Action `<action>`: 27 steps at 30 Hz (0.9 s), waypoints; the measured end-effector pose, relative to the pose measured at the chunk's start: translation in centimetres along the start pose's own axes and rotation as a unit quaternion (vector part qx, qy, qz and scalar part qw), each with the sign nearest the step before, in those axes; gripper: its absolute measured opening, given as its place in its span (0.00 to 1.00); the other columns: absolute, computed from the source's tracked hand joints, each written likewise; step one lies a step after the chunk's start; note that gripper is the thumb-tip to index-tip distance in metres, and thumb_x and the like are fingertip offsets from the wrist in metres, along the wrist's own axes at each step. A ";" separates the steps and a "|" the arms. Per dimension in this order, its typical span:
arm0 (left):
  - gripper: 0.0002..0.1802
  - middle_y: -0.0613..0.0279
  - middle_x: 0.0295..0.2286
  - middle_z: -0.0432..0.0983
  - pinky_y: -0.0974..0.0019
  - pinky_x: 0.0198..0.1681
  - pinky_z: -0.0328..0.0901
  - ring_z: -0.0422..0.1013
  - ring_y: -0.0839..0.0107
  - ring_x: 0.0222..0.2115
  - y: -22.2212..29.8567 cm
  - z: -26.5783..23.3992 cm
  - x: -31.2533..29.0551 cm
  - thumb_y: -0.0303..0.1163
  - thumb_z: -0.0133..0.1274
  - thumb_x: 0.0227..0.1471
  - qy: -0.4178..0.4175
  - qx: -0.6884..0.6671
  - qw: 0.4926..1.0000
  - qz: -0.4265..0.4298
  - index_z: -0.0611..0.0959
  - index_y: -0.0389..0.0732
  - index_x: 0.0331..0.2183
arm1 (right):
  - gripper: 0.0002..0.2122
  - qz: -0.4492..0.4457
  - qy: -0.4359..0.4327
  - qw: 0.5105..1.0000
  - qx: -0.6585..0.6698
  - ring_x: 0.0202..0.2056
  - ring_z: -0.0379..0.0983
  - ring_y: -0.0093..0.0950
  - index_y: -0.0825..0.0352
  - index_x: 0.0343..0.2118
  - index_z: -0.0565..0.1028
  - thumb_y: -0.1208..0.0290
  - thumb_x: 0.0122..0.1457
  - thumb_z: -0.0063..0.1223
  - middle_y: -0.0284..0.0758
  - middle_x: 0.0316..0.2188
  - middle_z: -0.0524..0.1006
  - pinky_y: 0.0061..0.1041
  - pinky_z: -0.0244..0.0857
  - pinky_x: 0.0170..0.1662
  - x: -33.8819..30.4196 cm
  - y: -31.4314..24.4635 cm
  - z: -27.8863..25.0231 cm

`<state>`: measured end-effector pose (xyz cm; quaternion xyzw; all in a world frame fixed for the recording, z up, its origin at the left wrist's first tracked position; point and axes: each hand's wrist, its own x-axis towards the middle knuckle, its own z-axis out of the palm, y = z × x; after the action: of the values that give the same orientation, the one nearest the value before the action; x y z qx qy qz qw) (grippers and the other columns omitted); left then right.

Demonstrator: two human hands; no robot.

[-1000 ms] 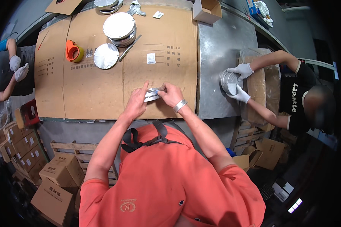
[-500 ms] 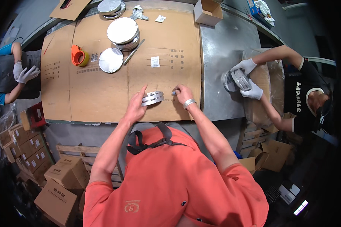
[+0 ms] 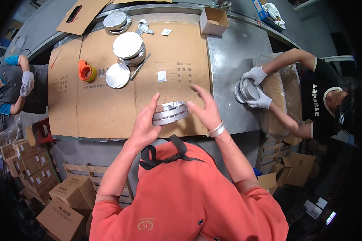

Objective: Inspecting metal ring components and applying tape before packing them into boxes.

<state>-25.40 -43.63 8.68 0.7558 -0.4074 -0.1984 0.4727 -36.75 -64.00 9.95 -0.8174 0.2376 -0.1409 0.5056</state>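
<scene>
A round silver metal part with a grooved rim (image 3: pixel 170 113) is tilted on its side just above the cardboard's near edge. My left hand (image 3: pixel 145 123) grips it from the left, thumb up. At its right end is my right hand (image 3: pixel 205 111), fingers stretched apart and slightly blurred; whether a fingertip touches the rim I cannot tell. Beyond my hands lie a single round silver plate (image 3: pixel 118 75) and a stack of similar discs (image 3: pixel 128 45). A thin metal bar (image 3: pixel 140 67) lies beside them.
The brown cardboard sheet (image 3: pixel 96 116) covers the table, with a tape roll in an orange holder (image 3: pixel 87 72) and a white paper slip (image 3: pixel 161 76) on it. An open box (image 3: pixel 214 21) stands at the back. A gloved co-worker handles discs (image 3: pixel 248 89) at right; another person stands at left.
My right hand has opened and come up to the metal part; the small bluish thing it held no longer shows. The metal part has been raised slightly and shifted right in my left hand.
</scene>
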 end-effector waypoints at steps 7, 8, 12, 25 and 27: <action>0.53 0.56 0.38 0.75 0.66 0.44 0.67 0.73 0.69 0.40 4.6 -0.1 1.2 0.13 0.56 0.37 -0.043 -0.143 0.986 -0.069 0.53 0.43 0.64 | 0.35 0.003 -0.086 0.996 0.028 0.59 0.62 0.39 0.67 0.57 0.66 0.66 0.44 0.65 0.44 0.55 0.68 0.35 0.55 0.61 -2.7 0.2 -3.6; 0.53 0.56 0.38 0.75 0.66 0.44 0.67 0.73 0.69 0.40 4.8 -0.1 1.5 0.13 0.56 0.37 -0.047 -0.145 0.986 -0.065 0.53 0.43 0.64 | 0.35 0.004 -0.081 0.996 0.025 0.59 0.62 0.39 0.67 0.57 0.66 0.66 0.44 0.65 0.44 0.55 0.68 0.35 0.55 0.61 -3.5 0.7 -4.5; 0.56 0.59 0.38 0.74 0.68 0.46 0.66 0.71 0.70 0.41 5.6 0.8 2.9 0.14 0.61 0.35 -0.129 -0.256 0.951 -0.116 0.53 0.41 0.64 | 0.35 0.036 -0.133 0.986 0.098 0.55 0.67 0.33 0.67 0.58 0.64 0.66 0.45 0.66 0.40 0.53 0.70 0.29 0.59 0.58 -5.6 0.0 -5.8; 0.35 0.55 0.44 0.73 0.70 0.45 0.66 0.70 0.73 0.41 -7.0 4.5 -0.3 0.31 0.55 0.54 -0.056 -0.228 0.940 -0.248 0.62 0.31 0.59 | 0.22 0.308 0.183 0.734 0.576 0.47 0.74 0.36 0.71 0.52 0.68 0.72 0.55 0.58 0.43 0.46 0.75 0.38 0.70 0.51 -4.4 19.3 -7.0; 0.34 0.57 0.41 0.76 0.70 0.43 0.67 0.71 0.76 0.39 -9.5 4.1 -1.8 0.32 0.56 0.54 -0.073 -0.202 0.937 -0.275 0.64 0.30 0.58 | 0.21 0.285 0.245 0.666 0.644 0.49 0.72 0.39 0.70 0.52 0.67 0.70 0.58 0.56 0.43 0.49 0.73 0.43 0.69 0.53 -3.2 22.2 -7.8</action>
<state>-25.23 -42.32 -1.77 0.7102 -0.1689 -0.4535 0.5113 -48.54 -76.54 -6.33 -0.1169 0.4244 -0.3027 0.8454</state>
